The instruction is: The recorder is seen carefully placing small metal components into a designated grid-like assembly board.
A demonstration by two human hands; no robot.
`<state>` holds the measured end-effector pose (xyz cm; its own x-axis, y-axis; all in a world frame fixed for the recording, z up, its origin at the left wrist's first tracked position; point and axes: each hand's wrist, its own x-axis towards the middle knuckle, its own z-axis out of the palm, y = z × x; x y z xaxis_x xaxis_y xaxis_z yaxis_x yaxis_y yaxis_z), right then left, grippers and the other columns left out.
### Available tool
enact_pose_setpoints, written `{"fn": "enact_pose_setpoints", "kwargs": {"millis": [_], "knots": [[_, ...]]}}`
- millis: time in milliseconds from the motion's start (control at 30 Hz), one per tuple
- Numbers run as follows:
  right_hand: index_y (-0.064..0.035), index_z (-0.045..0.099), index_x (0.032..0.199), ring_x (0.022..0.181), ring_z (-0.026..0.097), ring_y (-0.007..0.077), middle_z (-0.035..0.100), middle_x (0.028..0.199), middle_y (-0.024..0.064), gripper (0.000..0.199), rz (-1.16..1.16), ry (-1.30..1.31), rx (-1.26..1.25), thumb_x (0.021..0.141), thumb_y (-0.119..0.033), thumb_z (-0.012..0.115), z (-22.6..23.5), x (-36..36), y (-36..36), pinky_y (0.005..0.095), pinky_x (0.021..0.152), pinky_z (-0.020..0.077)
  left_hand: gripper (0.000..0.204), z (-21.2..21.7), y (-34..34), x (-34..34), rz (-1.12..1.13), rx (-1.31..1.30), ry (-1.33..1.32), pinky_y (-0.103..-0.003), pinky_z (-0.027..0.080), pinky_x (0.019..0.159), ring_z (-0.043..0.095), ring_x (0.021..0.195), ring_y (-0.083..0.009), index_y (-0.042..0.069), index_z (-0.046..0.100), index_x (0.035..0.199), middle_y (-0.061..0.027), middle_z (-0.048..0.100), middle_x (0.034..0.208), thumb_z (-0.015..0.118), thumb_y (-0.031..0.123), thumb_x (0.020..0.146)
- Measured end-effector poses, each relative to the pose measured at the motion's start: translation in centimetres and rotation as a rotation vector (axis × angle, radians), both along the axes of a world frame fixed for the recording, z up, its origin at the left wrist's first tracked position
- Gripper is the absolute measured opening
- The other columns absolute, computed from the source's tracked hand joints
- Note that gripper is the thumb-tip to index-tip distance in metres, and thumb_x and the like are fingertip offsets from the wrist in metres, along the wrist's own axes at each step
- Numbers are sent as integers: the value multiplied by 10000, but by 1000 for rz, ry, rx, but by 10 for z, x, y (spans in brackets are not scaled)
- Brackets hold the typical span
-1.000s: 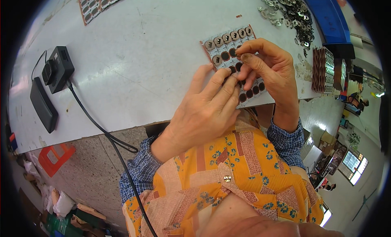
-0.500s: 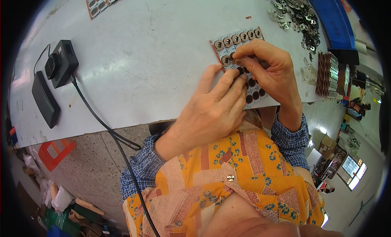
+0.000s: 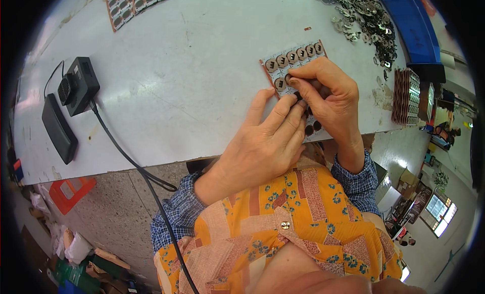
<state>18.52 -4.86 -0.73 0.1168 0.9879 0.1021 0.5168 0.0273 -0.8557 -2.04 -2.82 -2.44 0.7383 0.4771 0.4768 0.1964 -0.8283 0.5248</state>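
Note:
A panel of joined small circuit boards lies near the table's front edge. Its far row carries round metal clips, and another clip sits at the left of the second row. Dark round discs fill the nearer rows. My left hand rests over the panel's left side with fingers stretched out, their tips touching it. Over the second row, my right hand is closed, thumb and forefinger pinched beside the second clip position. Whatever lies in that pinch is mostly hidden by the fingers.
Loose metal clips are heaped at the far right beside a blue bin. Stacked panels stand at the right edge. More panels lie far left. A black device with a cable and a flat black case sit left.
The table and panel sit slightly lower in the picture. My right hand has shifted a little left across the panel, its pinch still closed. My left hand stays on the panel.

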Motion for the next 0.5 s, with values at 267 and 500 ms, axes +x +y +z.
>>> {"fn": "enact_pose_setpoints", "kwargs": {"millis": [267,500], "knots": [[7,792,1148,796,617,28,712,1013,8,200,41,-175,54,980,111,763,1,0,0,190,633,480,520,4,2,-1,-27,-6,-1,-629,457,1172,673,1309,-348,-50,757,1153,-182,741,1306,869,227,726],[-35,801,1257,784,622,30,729,1136,35,307,-308,-342,138,971,68,756,6,50,18,202,618,476,549,10,2,-1,-10,-56,48,-601,473,1167,683,1267,-317,-48,766,1191,-158,737,1349,902,207,723]]}}
